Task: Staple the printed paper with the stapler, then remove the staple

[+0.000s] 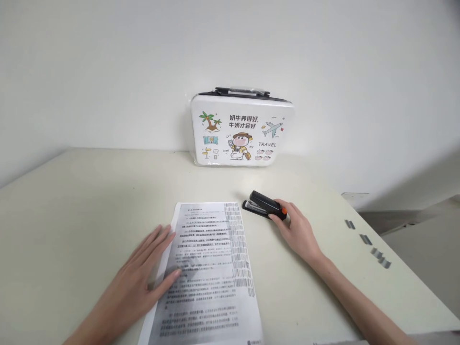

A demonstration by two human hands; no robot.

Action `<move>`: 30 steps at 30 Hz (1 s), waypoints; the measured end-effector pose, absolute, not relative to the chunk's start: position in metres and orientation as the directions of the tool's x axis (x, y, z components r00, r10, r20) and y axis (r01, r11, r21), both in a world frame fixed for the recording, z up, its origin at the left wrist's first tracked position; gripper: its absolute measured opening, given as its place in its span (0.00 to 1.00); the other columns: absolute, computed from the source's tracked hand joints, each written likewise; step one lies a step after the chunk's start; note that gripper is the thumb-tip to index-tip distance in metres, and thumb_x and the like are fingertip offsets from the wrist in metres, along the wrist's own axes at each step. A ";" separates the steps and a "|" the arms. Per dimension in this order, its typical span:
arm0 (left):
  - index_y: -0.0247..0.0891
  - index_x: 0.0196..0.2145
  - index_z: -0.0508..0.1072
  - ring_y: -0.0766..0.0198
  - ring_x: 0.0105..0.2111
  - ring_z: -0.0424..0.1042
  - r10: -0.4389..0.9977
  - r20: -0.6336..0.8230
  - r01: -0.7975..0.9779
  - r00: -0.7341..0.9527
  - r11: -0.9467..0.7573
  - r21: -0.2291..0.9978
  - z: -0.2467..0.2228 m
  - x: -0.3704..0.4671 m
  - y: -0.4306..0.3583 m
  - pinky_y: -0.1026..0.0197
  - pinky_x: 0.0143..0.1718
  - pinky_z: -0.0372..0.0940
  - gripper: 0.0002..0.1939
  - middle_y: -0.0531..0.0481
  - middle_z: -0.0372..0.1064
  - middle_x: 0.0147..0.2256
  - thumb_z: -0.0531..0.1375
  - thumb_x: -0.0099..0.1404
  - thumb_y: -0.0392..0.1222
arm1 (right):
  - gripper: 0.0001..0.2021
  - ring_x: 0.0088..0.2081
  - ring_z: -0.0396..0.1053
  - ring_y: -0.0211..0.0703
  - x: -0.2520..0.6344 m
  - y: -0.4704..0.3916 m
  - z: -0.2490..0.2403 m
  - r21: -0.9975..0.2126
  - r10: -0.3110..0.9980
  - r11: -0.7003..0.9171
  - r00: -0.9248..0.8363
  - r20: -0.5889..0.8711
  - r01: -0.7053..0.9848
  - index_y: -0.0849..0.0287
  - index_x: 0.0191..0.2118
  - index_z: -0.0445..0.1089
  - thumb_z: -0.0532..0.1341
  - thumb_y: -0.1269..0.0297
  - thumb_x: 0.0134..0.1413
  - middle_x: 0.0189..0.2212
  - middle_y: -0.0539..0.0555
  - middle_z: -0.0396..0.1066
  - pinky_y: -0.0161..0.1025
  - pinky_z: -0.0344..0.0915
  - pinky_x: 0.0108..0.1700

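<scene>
Printed paper (pixel 201 268) lies on the table in front of me, dense with text and with a barcode-like column down its right side. My left hand (pixel 143 273) rests on its left edge, fingers stretched out and thumb on the text. A black stapler (pixel 266 206) with an orange-red button is gripped at its rear end by my right hand (pixel 296 230). Its front points left, near the top right corner of the paper but apart from it. The jaws show a gap.
Several strips of staples (pixel 365 239) lie near the right edge of the pale table (pixel 89 201). At the back, a white carry case (pixel 230 129) with cartoon prints and a black handle stands upright in clear plastic against the wall (pixel 108 72).
</scene>
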State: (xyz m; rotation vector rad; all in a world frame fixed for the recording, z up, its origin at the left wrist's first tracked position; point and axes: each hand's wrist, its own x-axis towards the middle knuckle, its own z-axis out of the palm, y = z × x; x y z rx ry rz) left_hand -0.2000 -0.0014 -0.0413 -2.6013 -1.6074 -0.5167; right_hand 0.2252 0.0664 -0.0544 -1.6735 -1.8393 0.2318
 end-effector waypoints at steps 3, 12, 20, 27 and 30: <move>0.55 0.78 0.42 0.44 0.71 0.58 0.862 0.301 0.878 0.408 -0.461 0.130 -0.042 -0.200 -0.001 0.40 0.68 0.64 0.44 0.51 0.51 0.74 0.58 0.73 0.62 | 0.21 0.41 0.74 0.49 0.224 0.066 -0.056 -0.562 0.949 0.165 0.024 0.314 0.810 0.52 0.61 0.66 0.54 0.48 0.72 0.50 0.57 0.75 0.46 0.72 0.43; 0.54 0.77 0.46 0.45 0.71 0.59 0.865 0.313 0.884 0.391 -0.448 0.133 -0.045 -0.202 -0.001 0.41 0.67 0.65 0.42 0.52 0.53 0.74 0.58 0.74 0.61 | 0.22 0.47 0.74 0.53 0.225 0.067 -0.059 -0.619 0.949 0.158 0.055 0.311 0.769 0.50 0.60 0.67 0.57 0.46 0.68 0.53 0.57 0.76 0.49 0.71 0.49; 0.56 0.77 0.46 0.45 0.69 0.62 0.848 0.354 0.880 0.394 -0.459 0.123 -0.041 -0.202 0.000 0.41 0.65 0.67 0.42 0.52 0.56 0.73 0.58 0.73 0.60 | 0.21 0.50 0.73 0.55 0.226 0.069 -0.062 -0.613 0.944 0.183 0.037 0.328 0.769 0.50 0.61 0.66 0.57 0.48 0.69 0.52 0.58 0.76 0.50 0.71 0.50; 0.56 0.77 0.46 0.44 0.70 0.61 0.860 0.336 0.882 0.384 -0.449 0.142 -0.043 -0.203 0.001 0.39 0.66 0.66 0.42 0.53 0.55 0.73 0.59 0.73 0.60 | 0.22 0.50 0.74 0.56 0.227 0.068 -0.061 -0.616 0.941 0.192 0.036 0.338 0.764 0.51 0.61 0.67 0.57 0.47 0.69 0.51 0.58 0.76 0.51 0.71 0.51; 0.56 0.77 0.47 0.45 0.70 0.60 0.861 0.336 0.882 0.382 -0.448 0.147 -0.043 -0.203 0.000 0.40 0.67 0.65 0.41 0.53 0.55 0.73 0.59 0.73 0.59 | 0.22 0.51 0.74 0.56 0.227 0.068 -0.062 -0.628 0.939 0.204 0.033 0.344 0.751 0.50 0.61 0.68 0.57 0.46 0.69 0.53 0.58 0.77 0.52 0.71 0.51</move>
